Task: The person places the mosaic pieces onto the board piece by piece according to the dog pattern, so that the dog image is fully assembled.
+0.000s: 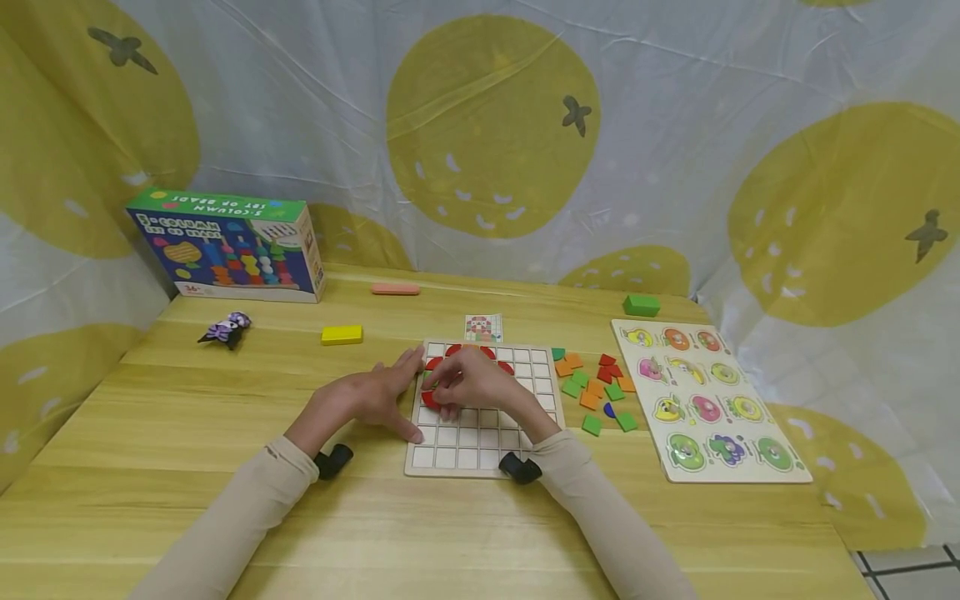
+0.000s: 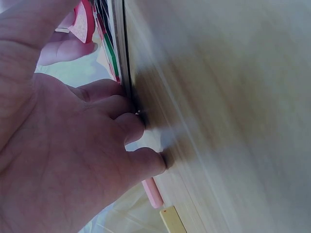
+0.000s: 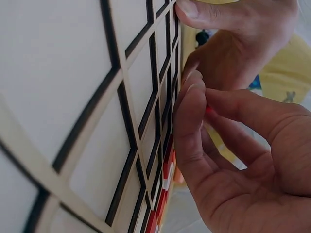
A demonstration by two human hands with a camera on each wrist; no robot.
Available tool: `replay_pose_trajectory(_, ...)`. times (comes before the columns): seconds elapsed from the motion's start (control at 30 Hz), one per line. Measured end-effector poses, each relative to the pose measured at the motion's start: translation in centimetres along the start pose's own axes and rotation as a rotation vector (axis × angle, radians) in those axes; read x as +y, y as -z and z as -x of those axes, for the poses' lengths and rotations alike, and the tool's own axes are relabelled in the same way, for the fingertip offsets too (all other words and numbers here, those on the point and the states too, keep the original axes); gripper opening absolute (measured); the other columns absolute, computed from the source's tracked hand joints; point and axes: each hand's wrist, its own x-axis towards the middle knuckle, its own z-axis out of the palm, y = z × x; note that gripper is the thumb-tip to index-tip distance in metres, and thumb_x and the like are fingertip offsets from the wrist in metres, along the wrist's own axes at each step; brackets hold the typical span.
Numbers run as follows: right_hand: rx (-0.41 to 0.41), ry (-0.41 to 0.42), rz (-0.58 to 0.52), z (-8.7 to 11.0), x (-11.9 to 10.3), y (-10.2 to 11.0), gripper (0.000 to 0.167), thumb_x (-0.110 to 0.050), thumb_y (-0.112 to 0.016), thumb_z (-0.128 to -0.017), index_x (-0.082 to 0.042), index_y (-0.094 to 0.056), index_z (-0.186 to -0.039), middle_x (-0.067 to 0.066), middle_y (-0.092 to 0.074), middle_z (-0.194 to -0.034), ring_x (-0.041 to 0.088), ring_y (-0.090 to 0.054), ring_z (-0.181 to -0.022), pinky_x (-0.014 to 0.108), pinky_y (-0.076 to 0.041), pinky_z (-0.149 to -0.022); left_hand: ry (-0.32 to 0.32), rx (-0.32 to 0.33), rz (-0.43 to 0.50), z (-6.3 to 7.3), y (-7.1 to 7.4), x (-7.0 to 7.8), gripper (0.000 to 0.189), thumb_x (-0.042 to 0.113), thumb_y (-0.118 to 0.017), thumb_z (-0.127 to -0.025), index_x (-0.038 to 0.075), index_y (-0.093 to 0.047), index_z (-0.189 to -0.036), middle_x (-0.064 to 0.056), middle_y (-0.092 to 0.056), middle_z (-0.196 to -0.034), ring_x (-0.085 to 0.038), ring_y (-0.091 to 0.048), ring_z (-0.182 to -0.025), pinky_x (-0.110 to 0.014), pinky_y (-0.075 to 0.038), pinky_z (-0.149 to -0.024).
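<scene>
Wood-grain table (image 1: 150, 450) before a fruit-print curtain (image 1: 660, 75), two bare hands at a grid board (image 1: 467, 435).
The left hand (image 1: 371, 396) rests at the board's left edge, thumb apart from the fingers; the right hand (image 1: 480, 379), over the board's left part, pinches a red piece (image 2: 84, 24), its shape hard to tell behind the fingertips. Other red pieces (image 1: 487, 352) sit in far compartments. A pattern card (image 1: 483, 327) lies just beyond, loose coloured pieces (image 1: 589, 400) to the right, then a fruit puzzle (image 1: 750, 473).
</scene>
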Motion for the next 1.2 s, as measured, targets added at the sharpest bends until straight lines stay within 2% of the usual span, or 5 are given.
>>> replay_pose_trajectory(0.5, -0.017, 0.007, 0.054, -0.1, -0.2, 0.1, 0.015, 0.005, -0.069, -0.101, 0.004, -0.08, -0.111, 0.009, -0.076, -0.082, 0.026, -0.075, -0.065, 0.031, -0.064, -0.065, 0.0, -0.003, -0.003, 0.1, 0.1, 0.0, 0.139, 0.049, -0.092, -0.085, 0.009, 0.007, -0.173, -0.02, 0.003, -0.181, -0.068, -0.008, -0.155, -0.083, -0.017, -0.12)
replay_pose_trajectory(0.73, 0.037, 0.025, 0.148, -0.5, -0.3, 0.4, 0.01, -0.002, -0.073, -0.102, -0.003, -0.082, -0.105, 0.003, -0.074, -0.091, 0.011, -0.066, -0.066, 0.022, -0.056, -0.064, -0.003, -0.001, 0.004, 0.2, 0.1, 0.0, 0.139, 0.049, -0.092, -0.085, 0.008, 0.007, -0.173, -0.022, 0.004, -0.18, -0.068, -0.007, -0.155, -0.081, -0.016, -0.122)
replay_pose_trajectory(0.83, 0.043, 0.006, 0.126, -0.7, -0.4, 0.5, 0.005, -0.003, -0.075, -0.101, -0.002, -0.08, -0.101, 0.004, -0.075, -0.089, 0.012, -0.067, -0.065, 0.024, -0.058, -0.061, -0.002, 0.0, 0.008, 0.2, 0.0, 0.0, 0.138, 0.049, -0.091, -0.085, 0.008, 0.008, -0.173, -0.022, 0.004, -0.18, -0.068, -0.007, -0.155, -0.081, -0.015, -0.121)
replay_pose_trajectory(1.0, 0.012, -0.034, 0.036, -1.0, -0.5, 0.6, 0.007, -0.001, -0.074, -0.101, 0.002, -0.079, -0.1, 0.009, -0.077, -0.082, 0.022, -0.071, -0.059, 0.036, -0.063, -0.055, -0.001, 0.001, 0.004, 0.2, 0.0, 0.0, 0.138, 0.05, -0.091, -0.086, 0.009, 0.007, -0.173, -0.022, 0.004, -0.18, -0.068, -0.007, -0.156, -0.083, -0.015, -0.12)
replay_pose_trajectory(1.2, 0.014, -0.019, 0.055, -1.4, -0.4, 0.6, 0.008, 0.0, -0.074, -0.101, 0.003, -0.082, -0.1, 0.007, -0.077, -0.078, 0.022, -0.071, -0.058, 0.037, -0.064, -0.058, 0.001, 0.003, 0.0, 0.1, 0.1, 0.1, 0.138, 0.05, -0.091, -0.085, 0.008, 0.006, -0.173, -0.021, 0.003, -0.18, -0.068, -0.008, -0.155, -0.082, -0.016, -0.121)
